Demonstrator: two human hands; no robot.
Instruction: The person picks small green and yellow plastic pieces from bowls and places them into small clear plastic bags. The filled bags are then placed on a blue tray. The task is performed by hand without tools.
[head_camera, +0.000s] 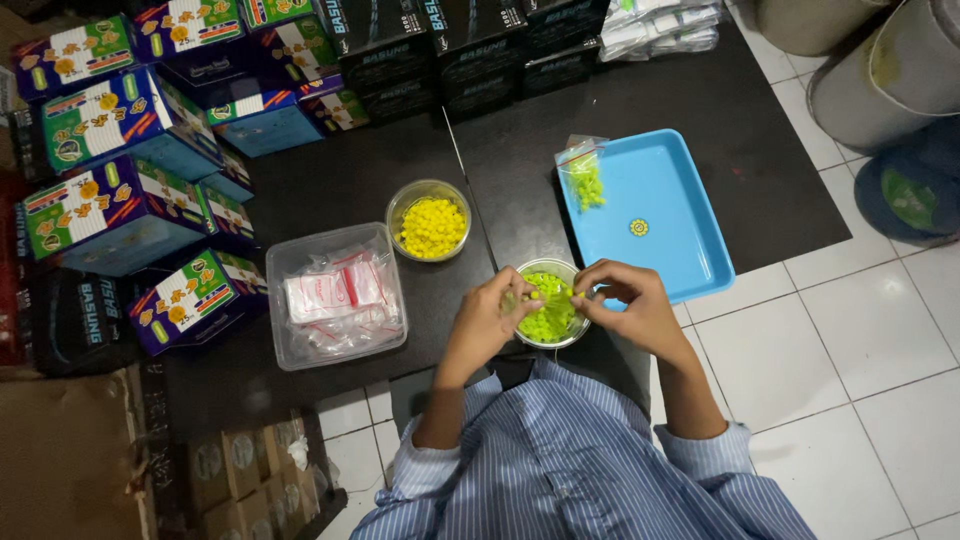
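Observation:
Both my hands hover over a small clear bowl (575, 337) full of lime-green pieces (548, 318) near the table's front edge. My left hand (492, 318) reaches into the bowl from the left with fingers curled among the pieces. My right hand (625, 303) pinches something small at the bowl's right rim; what it grips is too small to make out. A second bowl (400, 205) with yellow pieces (431, 227) stands behind and to the left. On the blue tray (668, 235) to the right lies a small clear bag (584, 172) with green pieces inside.
A clear plastic tub (280, 255) of empty zip bags sits left of the bowls. Colourful boxes (110, 215) and black boxes (440, 45) are stacked at the left and back. The black table (740, 150) ends at white floor tiles on the right.

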